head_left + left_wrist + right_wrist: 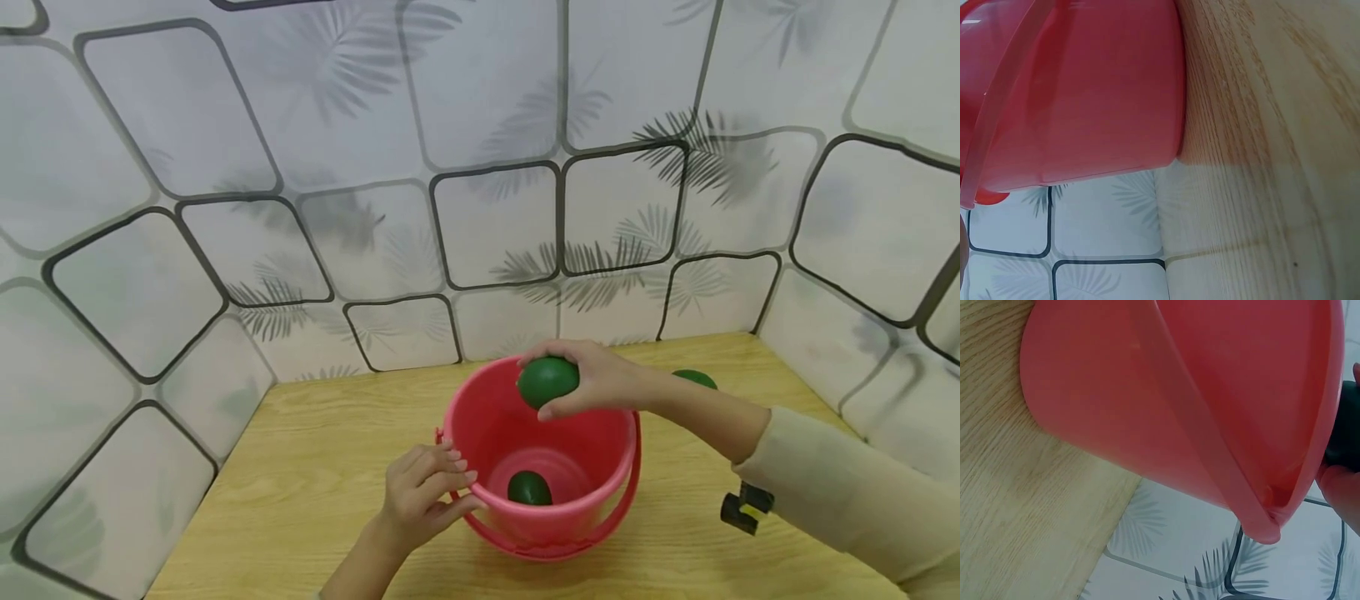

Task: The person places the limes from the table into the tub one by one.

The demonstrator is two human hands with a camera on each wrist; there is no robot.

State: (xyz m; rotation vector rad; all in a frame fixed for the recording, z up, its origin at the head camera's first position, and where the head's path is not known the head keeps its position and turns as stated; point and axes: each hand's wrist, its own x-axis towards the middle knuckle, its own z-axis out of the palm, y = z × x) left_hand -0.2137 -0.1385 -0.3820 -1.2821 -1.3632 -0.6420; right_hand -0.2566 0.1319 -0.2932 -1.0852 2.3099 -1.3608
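A red plastic bucket (555,517) stands upright on the wooden table, its handle hanging down at the near side. My left hand (423,492) grips the bucket's rim at the near left, fingers over the edge. Over the bucket's mouth, my right hand (588,379) holds a smooth, dark green, egg-shaped object (549,382) between thumb and fingers. A similar dark green object (529,488) lies on the bucket's floor, partly hidden by the near rim. In the right wrist view, the held green object (1346,431) shows at the right edge, beside the bucket's rim.
Behind the right forearm, another green object (696,378) rests on the table, mostly covered by the arm. The wooden table (322,467) is bounded by a patterned wall covering (495,225) at the back and both sides. A small black device (747,507) sits under the right sleeve.
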